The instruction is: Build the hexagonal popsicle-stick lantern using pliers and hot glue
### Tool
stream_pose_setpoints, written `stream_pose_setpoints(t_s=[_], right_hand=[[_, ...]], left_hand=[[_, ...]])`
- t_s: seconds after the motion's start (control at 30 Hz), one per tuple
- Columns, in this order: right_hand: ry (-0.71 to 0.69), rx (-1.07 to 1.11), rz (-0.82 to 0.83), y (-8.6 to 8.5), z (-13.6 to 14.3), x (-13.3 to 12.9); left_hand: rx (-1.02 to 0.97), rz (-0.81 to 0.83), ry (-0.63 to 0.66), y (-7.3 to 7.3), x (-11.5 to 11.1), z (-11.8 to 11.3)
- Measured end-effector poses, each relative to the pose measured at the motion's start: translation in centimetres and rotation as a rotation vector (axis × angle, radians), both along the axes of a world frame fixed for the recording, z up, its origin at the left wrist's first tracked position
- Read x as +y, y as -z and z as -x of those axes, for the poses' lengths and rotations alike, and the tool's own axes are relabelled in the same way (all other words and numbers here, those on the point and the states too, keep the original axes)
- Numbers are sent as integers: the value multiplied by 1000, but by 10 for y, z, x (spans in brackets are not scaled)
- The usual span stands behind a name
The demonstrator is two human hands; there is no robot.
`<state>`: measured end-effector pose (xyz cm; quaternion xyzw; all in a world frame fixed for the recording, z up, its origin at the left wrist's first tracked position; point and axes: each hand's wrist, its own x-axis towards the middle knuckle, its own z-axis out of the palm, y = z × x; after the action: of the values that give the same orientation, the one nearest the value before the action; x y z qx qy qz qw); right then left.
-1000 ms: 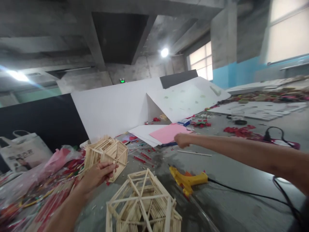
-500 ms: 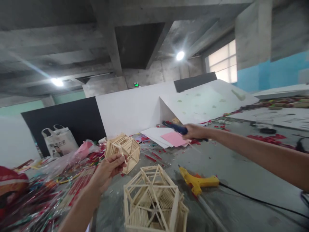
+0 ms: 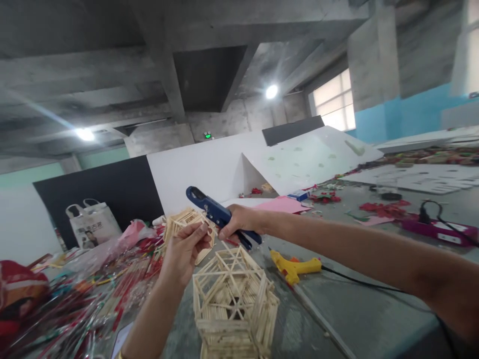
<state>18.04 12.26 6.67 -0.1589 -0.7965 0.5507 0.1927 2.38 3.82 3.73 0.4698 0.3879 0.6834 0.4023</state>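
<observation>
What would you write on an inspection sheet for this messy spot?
Surface: smooth grey surface, partly covered.
Job's things: pale polygonal wooden-stick frame in front; similar wooden frame behind the left hand; yellow plastic glue gun lying on the surface.
Clutter: heaped red and clear plastic strips at left; pink paper sheet.
Hands: right hand grips dark-blue plier-like tool; left hand pinched, contents unclear.
Cables: thin black cord from glue gun; black plug at purple power strip.
Surroundings: white upright panel; flat black panel; white printed bag.
</observation>
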Motion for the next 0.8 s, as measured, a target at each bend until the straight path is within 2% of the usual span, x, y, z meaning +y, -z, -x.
stream_pose_setpoints(t_s=[0.17,0.8], right_hand=[[-13,16,-24,7,0,-5],[60,-16,-170,1,-4,-21]], left_hand=[[-27,-3,-23,3,-2,-2],[22,20,-116,-2,-10,-11]])
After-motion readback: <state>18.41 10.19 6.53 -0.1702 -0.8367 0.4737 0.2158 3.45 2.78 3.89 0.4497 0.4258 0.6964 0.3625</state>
